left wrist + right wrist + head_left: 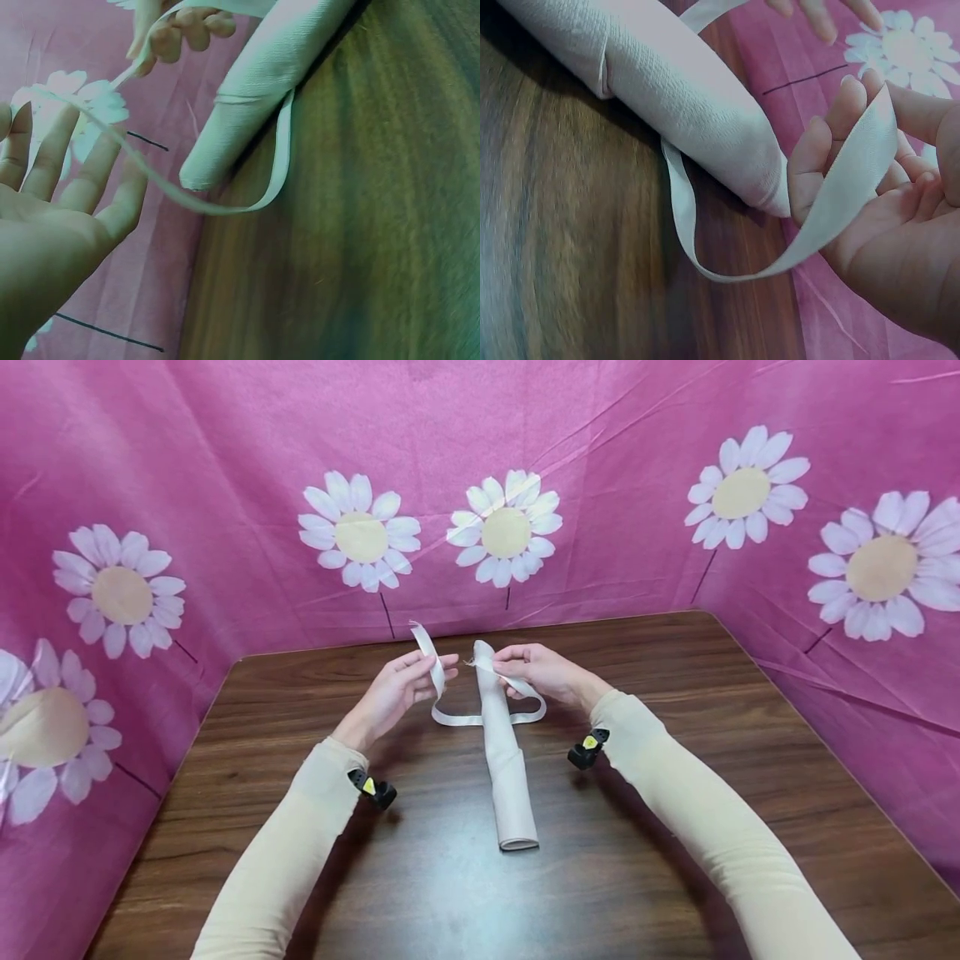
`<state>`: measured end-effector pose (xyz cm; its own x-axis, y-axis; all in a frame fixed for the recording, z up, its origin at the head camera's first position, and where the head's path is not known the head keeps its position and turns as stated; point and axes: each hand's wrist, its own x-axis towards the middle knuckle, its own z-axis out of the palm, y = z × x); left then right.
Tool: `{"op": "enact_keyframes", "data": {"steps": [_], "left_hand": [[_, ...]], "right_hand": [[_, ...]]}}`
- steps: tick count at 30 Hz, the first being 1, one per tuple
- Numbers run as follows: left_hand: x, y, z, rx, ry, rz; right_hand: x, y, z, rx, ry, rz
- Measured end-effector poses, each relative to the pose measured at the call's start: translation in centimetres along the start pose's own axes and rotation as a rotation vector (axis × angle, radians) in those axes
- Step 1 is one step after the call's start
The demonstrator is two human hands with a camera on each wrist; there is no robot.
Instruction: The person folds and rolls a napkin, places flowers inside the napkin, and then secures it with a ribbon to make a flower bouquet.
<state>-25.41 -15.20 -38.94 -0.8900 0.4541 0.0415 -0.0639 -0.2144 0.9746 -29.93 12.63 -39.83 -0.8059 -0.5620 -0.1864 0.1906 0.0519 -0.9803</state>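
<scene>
A rolled-up cream cloth [510, 793] lies lengthwise on the table. Under its upper half passes a white ribbon [457, 720], with one length looping up on each side. My left hand [397, 689] is to the left of the roll, pinching one length between thumb and forefinger; the other fingers are fairly straight, and the ribbon's frayed end sticks up above. On the opposite side my right hand [551, 675] pinches the second length, whose frayed end reaches across the roll's far part. In the right wrist view, the ribbon [855, 172] folds over the right hand's fingertips.
The dark wood-grain table [637, 877] spreads around the roll. A pink cloth with printed daisies [600, 435] hangs along its back and both sides. Small black wrist cameras [588, 749] sit on both sleeves.
</scene>
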Motion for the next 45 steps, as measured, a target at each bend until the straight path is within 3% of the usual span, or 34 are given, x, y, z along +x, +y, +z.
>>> {"op": "enact_keyframes", "data": {"steps": [9, 22, 32, 45], "left_hand": [[0.6, -1.5, 0.9, -0.053, -0.002, 0.004], [0.7, -1.9, 1.7, -0.125, 0.018, 0.033], [0.8, -2.0, 1.8, -0.106, 0.035, 0.015], [0.6, -2.1, 1.7, -0.1, 0.064, -0.004]], "right_hand": [[0.9, 0.5, 0.6, -0.005, 0.005, 0.021], [1.1, 0.4, 1.5, -0.015, -0.032, 0.004], [1.1, 0.4, 1.5, 0.041, -0.049, 0.007], [1.2, 0.6, 1.6, 0.014, -0.068, -0.005]]}}
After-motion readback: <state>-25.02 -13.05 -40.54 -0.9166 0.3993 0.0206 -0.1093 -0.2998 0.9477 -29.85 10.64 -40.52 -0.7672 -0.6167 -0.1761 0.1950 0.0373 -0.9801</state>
